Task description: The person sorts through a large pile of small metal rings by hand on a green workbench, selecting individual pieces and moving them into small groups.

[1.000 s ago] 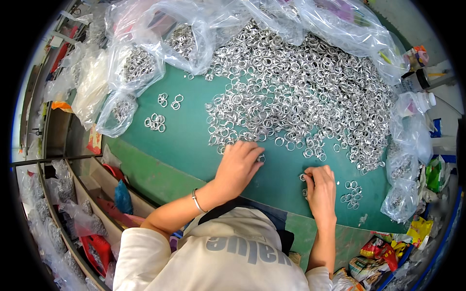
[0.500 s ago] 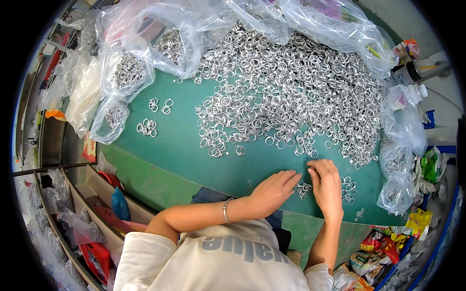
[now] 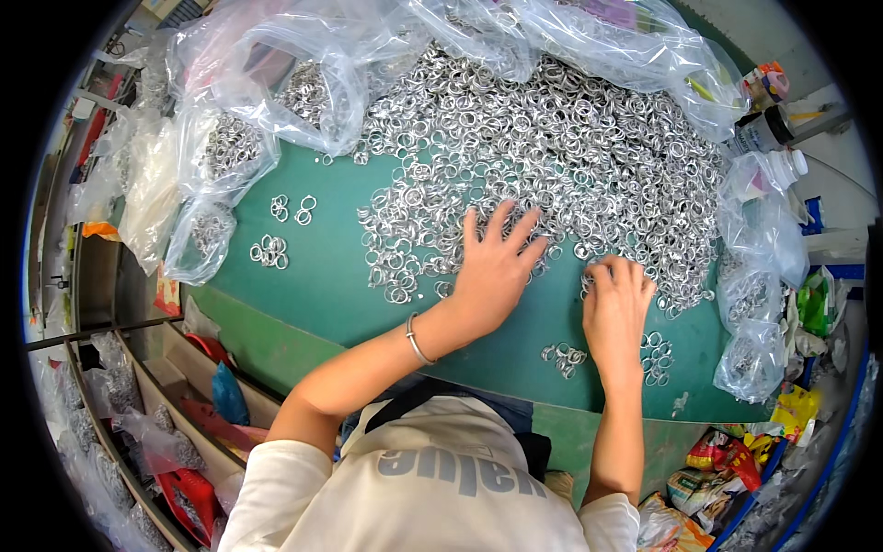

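A wide heap of silver metal rings (image 3: 552, 166) covers the far half of the green table (image 3: 313, 285). My left hand (image 3: 495, 271) rests on the heap's near edge with its fingers spread, holding nothing visible. To its right, my right hand (image 3: 618, 308) has curled fingers pressed down among rings at the near right edge; its fingertips and whatever is between them are hidden. Nearer to me lies a small cluster of rings (image 3: 564, 360), left of my right wrist. Another small cluster (image 3: 656, 358) lies to the right of that wrist.
Several small ring groups, such as a cluster (image 3: 269, 251), lie at the table's left. Clear plastic bags (image 3: 313, 83) line the far edge, and bags of rings (image 3: 750, 359) hang at the right. A compartmented rack (image 3: 166, 386) stands lower left, with colourful packets (image 3: 722, 460) lower right.
My left hand has moved away from the small near cluster, up onto the heap, and its fingers have spread. My right hand has moved farther forward to the heap's edge, exposing the cluster.
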Demonstrator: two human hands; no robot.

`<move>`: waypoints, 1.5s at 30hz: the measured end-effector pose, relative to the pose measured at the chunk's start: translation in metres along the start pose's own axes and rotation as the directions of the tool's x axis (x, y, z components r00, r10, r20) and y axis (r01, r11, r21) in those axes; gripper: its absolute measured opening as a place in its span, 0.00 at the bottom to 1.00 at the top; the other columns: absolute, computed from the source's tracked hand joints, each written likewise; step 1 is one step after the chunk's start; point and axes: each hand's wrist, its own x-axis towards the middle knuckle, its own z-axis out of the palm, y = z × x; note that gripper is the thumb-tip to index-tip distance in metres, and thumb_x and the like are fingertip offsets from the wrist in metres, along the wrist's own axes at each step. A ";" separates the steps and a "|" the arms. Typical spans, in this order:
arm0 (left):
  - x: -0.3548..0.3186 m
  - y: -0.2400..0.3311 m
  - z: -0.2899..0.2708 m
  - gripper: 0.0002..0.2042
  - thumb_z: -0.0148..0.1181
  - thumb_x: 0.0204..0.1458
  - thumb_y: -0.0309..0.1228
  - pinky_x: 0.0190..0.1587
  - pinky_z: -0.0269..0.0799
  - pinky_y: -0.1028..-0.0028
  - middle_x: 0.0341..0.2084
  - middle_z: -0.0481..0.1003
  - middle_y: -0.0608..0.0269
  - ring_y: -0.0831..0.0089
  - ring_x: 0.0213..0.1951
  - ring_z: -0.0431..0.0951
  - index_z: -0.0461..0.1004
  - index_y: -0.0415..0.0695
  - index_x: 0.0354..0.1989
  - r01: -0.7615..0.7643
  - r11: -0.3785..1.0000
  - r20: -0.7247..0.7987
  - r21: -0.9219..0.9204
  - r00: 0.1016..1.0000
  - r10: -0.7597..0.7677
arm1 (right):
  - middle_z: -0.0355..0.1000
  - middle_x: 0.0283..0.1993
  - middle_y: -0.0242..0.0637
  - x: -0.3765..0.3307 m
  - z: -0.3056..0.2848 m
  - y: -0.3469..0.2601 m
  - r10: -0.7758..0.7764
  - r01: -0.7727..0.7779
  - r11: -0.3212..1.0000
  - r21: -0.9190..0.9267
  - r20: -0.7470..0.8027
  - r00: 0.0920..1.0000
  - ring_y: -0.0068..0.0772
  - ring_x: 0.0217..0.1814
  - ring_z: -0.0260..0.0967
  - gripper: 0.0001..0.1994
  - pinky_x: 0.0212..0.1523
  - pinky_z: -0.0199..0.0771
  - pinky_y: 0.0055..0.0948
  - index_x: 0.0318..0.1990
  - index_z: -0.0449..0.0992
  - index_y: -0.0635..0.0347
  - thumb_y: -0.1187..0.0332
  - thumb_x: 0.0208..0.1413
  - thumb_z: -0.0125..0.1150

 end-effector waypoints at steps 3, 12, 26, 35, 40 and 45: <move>0.000 -0.004 -0.005 0.16 0.62 0.47 0.28 0.59 0.47 0.36 0.59 0.61 0.59 0.50 0.63 0.55 0.74 0.50 0.47 0.051 0.998 -0.040 -0.024 0.998 -0.052 | 0.68 0.41 0.38 0.007 0.002 -0.004 0.005 0.006 0.994 0.112 -0.102 0.995 0.38 0.47 0.62 0.09 0.49 0.57 0.40 0.38 0.76 0.61 0.76 0.47 0.61; -0.003 -0.015 -0.017 0.12 0.62 0.47 0.26 0.58 0.46 0.34 0.60 0.59 0.56 0.47 0.63 0.54 0.76 0.50 0.42 0.126 0.991 -0.093 -0.043 0.987 -0.129 | 0.69 0.36 0.39 0.018 0.009 -0.015 -0.064 0.085 0.982 0.166 -0.128 0.990 0.39 0.43 0.63 0.11 0.45 0.58 0.37 0.37 0.74 0.64 0.74 0.45 0.64; -0.001 0.002 -0.011 0.20 0.62 0.47 0.28 0.61 0.50 0.39 0.61 0.60 0.56 0.51 0.65 0.54 0.71 0.48 0.51 -0.101 0.980 -0.044 -0.170 0.995 0.095 | 0.68 0.46 0.43 0.014 -0.007 0.005 0.112 -0.079 0.929 0.360 -0.072 0.991 0.44 0.48 0.64 0.16 0.49 0.62 0.41 0.44 0.74 0.63 0.75 0.45 0.66; 0.009 -0.024 -0.011 0.11 0.61 0.46 0.27 0.60 0.45 0.34 0.55 0.65 0.62 0.54 0.62 0.58 0.76 0.49 0.40 -0.136 0.990 0.069 -0.036 0.988 0.138 | 0.65 0.55 0.41 0.013 0.014 0.013 -0.032 0.039 0.991 0.126 -0.058 0.998 0.43 0.54 0.63 0.17 0.53 0.60 0.41 0.47 0.74 0.61 0.75 0.47 0.64; 0.007 -0.032 -0.020 0.10 0.62 0.47 0.27 0.59 0.45 0.31 0.54 0.65 0.62 0.53 0.61 0.59 0.75 0.50 0.38 -0.052 0.997 -0.042 -0.054 0.998 0.050 | 0.69 0.46 0.38 0.006 0.004 0.023 0.072 -0.059 0.991 0.120 -0.100 0.992 0.41 0.49 0.64 0.08 0.51 0.59 0.40 0.38 0.75 0.61 0.75 0.48 0.62; 0.009 -0.034 -0.022 0.11 0.63 0.46 0.27 0.60 0.45 0.32 0.55 0.64 0.60 0.52 0.61 0.59 0.74 0.49 0.39 -0.011 0.998 -0.065 -0.056 0.998 0.007 | 0.69 0.42 0.38 0.007 0.000 0.025 0.213 -0.190 0.976 0.107 -0.283 0.935 0.40 0.46 0.64 0.06 0.49 0.60 0.38 0.35 0.75 0.61 0.75 0.49 0.62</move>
